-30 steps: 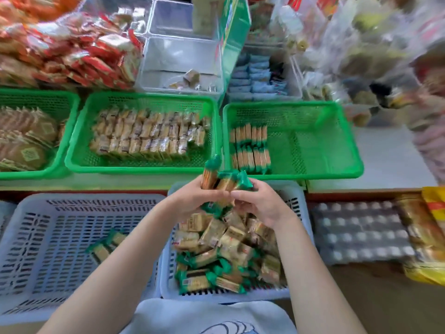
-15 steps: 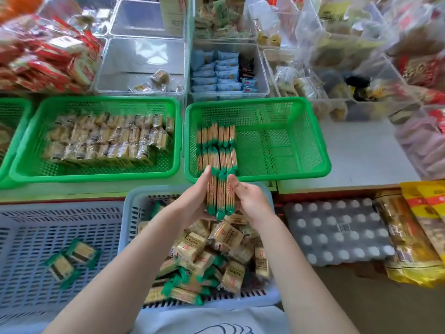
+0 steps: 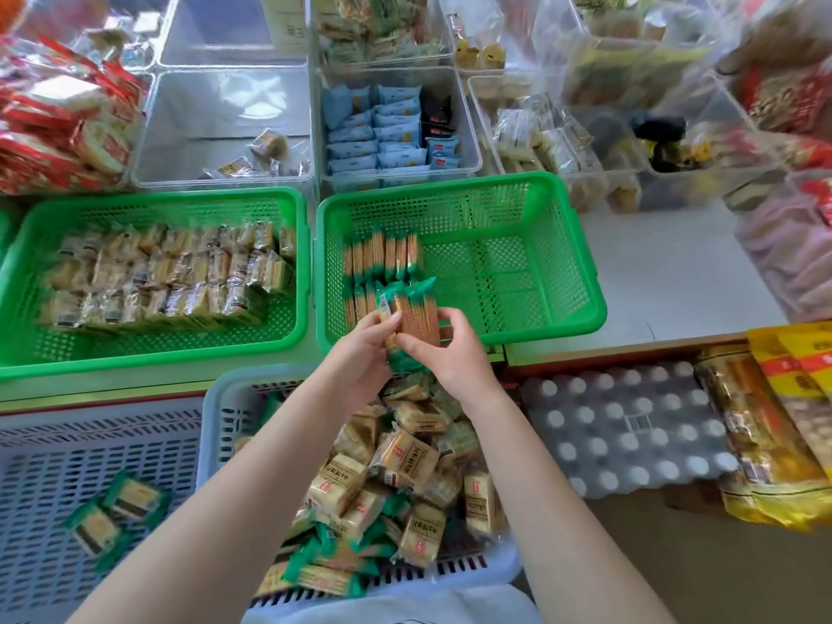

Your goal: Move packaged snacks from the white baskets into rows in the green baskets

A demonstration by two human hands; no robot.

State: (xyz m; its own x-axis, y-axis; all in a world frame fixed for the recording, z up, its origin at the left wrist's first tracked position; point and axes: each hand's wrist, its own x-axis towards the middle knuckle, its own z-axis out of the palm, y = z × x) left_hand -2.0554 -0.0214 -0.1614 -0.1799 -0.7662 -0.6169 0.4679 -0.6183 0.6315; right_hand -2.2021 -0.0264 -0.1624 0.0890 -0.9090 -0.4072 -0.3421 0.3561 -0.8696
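Holding a small stack of snack packs [image 3: 412, 315] between both hands, we hover it over the near edge of the right green basket [image 3: 540, 263], beside the two short rows [image 3: 382, 272] already standing there. Our left hand [image 3: 360, 353] and right hand [image 3: 454, 358] each pinch the stack, fingers curled round it. Most of that basket looks bare, so we judge the job barely begun. The near white basket [image 3: 225, 425] holds a heap too tangled to count; the left white basket [image 3: 67, 443] holds two packs [image 3: 115, 511].
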